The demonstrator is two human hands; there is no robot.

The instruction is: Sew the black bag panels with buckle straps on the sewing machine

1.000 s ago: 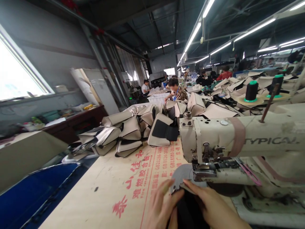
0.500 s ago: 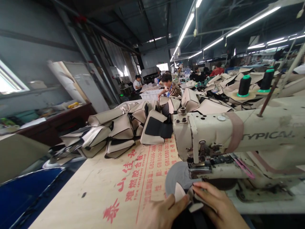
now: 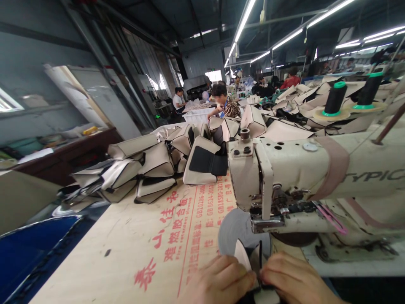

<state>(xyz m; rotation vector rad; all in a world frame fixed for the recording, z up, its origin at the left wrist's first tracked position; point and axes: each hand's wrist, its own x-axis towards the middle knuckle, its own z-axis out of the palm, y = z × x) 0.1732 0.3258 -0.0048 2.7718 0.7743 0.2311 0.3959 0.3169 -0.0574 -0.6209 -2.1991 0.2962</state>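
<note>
Low in the view, my left hand [image 3: 223, 278] and my right hand [image 3: 292, 276] pinch the two sides of a beige, black-edged sewn piece [image 3: 243, 255]. Its pointed flaps stand up between my fingers, and its lower part is cut off by the frame's bottom edge. Just beyond it lies a round grey disc [image 3: 232, 230] on the tabletop. The sewing machine [image 3: 300, 169] stands to the right, its needle end above and beyond my right hand.
Beige sewn pieces [image 3: 158, 158] are heaped along the far side of the plywood table [image 3: 126, 249]. A blue bin [image 3: 34, 257] stands at the left. Black thread spools [image 3: 335, 99] rise behind the machine. A co-worker [image 3: 224, 101] sits beyond the heap.
Both hands have drawn a little closer to me with the piece, and its flaps now stand more upright. The left fingers have closed further over its side. My view has shifted slightly.
</note>
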